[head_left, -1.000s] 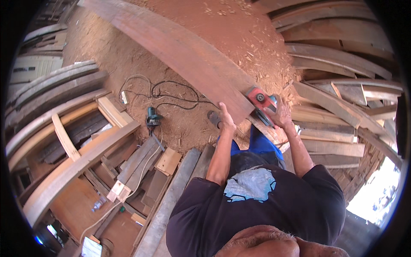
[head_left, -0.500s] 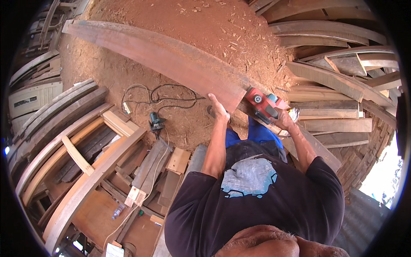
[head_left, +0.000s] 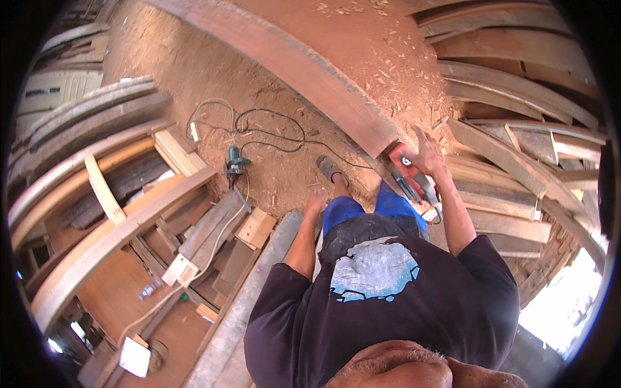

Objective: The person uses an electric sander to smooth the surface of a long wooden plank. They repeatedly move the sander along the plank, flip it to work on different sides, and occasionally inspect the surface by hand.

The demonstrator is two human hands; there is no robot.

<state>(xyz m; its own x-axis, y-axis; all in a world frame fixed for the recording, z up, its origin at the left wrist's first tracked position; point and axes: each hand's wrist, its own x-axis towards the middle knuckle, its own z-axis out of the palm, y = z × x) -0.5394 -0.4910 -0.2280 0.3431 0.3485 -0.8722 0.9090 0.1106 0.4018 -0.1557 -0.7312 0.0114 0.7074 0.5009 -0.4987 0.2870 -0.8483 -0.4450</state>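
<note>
A long reddish wooden board [head_left: 310, 84] slants from the far left down to its near end in front of me. At that end rests a red electric planer [head_left: 405, 169] with a black body, on the wood beneath. Just over the planer's right side is my right hand [head_left: 427, 155], open, its fingers stretched forward beside the board's end; whether the palm touches the tool I cannot tell. My left hand [head_left: 315, 202] hangs low beside my left thigh, off the board. Its fingers are too blurred to read.
A green power tool [head_left: 235, 161] stands on timber at the left, near tangled black cords [head_left: 272, 129] on the dusty ground. Curved beams [head_left: 123, 233] are stacked at the left, more planks [head_left: 511, 90] at the right. Shavings litter the floor. A sandalled foot [head_left: 330, 169] shows ahead.
My left hand has come off the board and dropped back to my left side. My right hand has let go of the planer and moved forward. The view has shifted.
</note>
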